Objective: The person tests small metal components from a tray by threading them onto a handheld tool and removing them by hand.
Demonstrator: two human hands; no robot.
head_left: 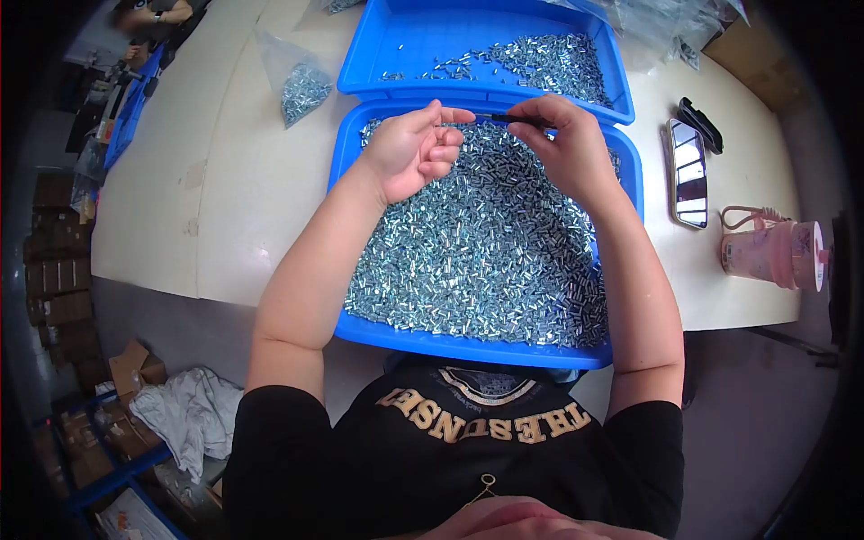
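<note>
Both hands are raised over a blue tray (468, 344) filled with small silvery metal pieces (477, 243). My right hand (567, 144) pinches a thin black tool (522, 120), whose tip points left. The tip meets or nearly meets the extended index finger of my left hand (418, 148). The other fingers of my left hand are curled, palm turned up. Whether a small piece lies between that fingertip and the tool is too small to tell. Behind stands a second blue tray (423, 45), with metal pieces gathered mostly at its right side.
A plastic bag of metal pieces (304, 90) lies left of the trays. At the right are a phone (688, 171), a black case (702, 126) and a pink cup (765, 252). Another person's arm (171, 13) shows at the far left back. Clear bags (648, 31) lie at the back right.
</note>
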